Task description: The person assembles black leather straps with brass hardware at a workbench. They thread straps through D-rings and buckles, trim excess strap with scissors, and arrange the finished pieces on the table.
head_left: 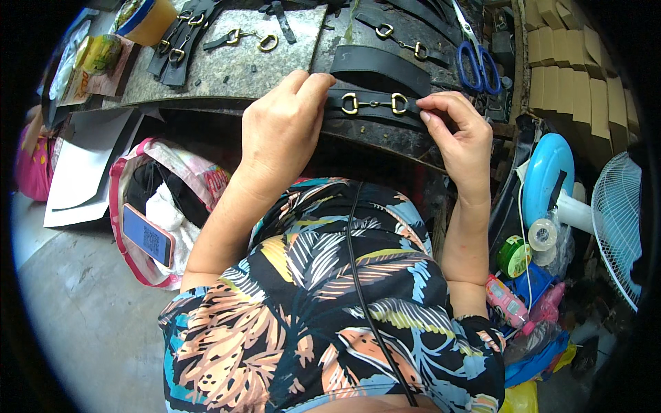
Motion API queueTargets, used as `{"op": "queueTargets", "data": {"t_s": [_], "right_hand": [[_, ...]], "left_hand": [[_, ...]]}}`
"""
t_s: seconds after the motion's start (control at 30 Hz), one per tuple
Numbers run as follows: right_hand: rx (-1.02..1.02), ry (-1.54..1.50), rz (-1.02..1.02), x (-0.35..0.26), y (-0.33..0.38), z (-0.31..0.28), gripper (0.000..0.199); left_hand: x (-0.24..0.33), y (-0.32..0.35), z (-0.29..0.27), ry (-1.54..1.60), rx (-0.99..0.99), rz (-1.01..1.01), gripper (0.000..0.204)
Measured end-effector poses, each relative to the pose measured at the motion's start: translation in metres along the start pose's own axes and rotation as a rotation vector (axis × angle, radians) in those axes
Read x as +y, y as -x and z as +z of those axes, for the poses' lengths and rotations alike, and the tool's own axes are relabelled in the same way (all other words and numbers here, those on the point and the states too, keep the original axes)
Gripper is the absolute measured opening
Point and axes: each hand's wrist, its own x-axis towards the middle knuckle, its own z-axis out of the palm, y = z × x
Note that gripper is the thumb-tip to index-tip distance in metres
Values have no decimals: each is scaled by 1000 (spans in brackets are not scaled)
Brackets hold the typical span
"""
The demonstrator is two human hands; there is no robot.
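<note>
Both hands [282, 127] [458, 134] pinch black strap [372, 103] ends.

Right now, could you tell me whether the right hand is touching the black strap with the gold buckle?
Touching. The head view shows the right hand pinching the end of the black strap between thumb and fingertips, with no gap, beside its gold buckle.

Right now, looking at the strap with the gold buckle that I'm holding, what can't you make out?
- Left end of the black strap, head view: covered by the left hand.
- Right end: pinched under the right hand fingers.
- How the gold buckle fastens: too small to tell.
- Blue scissors tips: cut off at the top edge.
- Phone screen: too small to read.
</note>
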Motion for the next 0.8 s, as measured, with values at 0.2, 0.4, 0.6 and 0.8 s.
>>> {"op": "queueTargets", "data": {"t_s": [0.2, 0.4, 0.6, 0.8], "right_hand": [[11, 2, -11, 1, 3, 1, 15], [19, -53, -12, 3, 4, -3, 15], [40, -112, -41, -2, 1, -7, 14], [122, -82, -102, 1, -22, -13, 14]], "left_hand": [[1, 0, -1, -15, 17, 33, 20], [0, -7, -7, 92, 61, 34, 23], [-3, -20, -12, 136, 72, 31, 21], [-8, -40, -1, 167, 178, 62, 16]]}}
